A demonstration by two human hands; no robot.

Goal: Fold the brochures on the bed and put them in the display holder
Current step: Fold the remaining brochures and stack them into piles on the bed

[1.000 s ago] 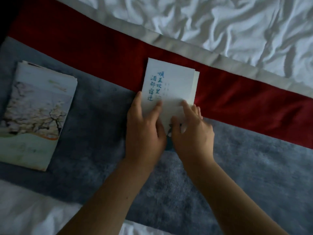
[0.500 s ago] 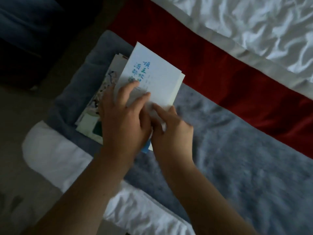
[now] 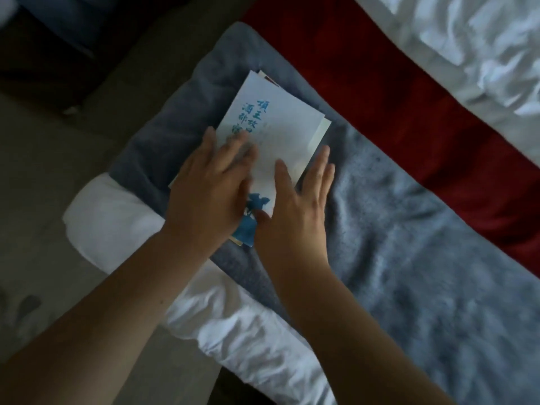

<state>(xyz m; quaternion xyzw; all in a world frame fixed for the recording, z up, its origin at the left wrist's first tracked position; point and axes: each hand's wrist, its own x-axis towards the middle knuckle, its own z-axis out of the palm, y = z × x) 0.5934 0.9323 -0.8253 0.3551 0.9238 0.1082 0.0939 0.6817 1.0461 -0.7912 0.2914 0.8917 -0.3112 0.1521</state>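
A folded white brochure (image 3: 274,127) with blue characters lies on top of the brochure stack (image 3: 267,78), which shows only as a thin edge at its far corner. The stack rests on the grey blanket (image 3: 409,258) near the bed's left corner. My left hand (image 3: 210,188) lies flat on the brochure's left half with straight fingers. My right hand (image 3: 295,206) is spread beside it, thumb on the paper and fingers along the brochure's right edge, touching the blanket. No display holder is in view.
A red bed runner (image 3: 394,92) crosses behind the blanket, with crumpled white bedding (image 3: 467,39) beyond it. A white sheet (image 3: 117,217) wraps the bed's corner. The floor (image 3: 43,171) and dark furniture (image 3: 58,39) lie to the left.
The folded brochure was carried left from the red runner and laid on the stack. Both hands went from pinching it to lying flat with straight fingers.
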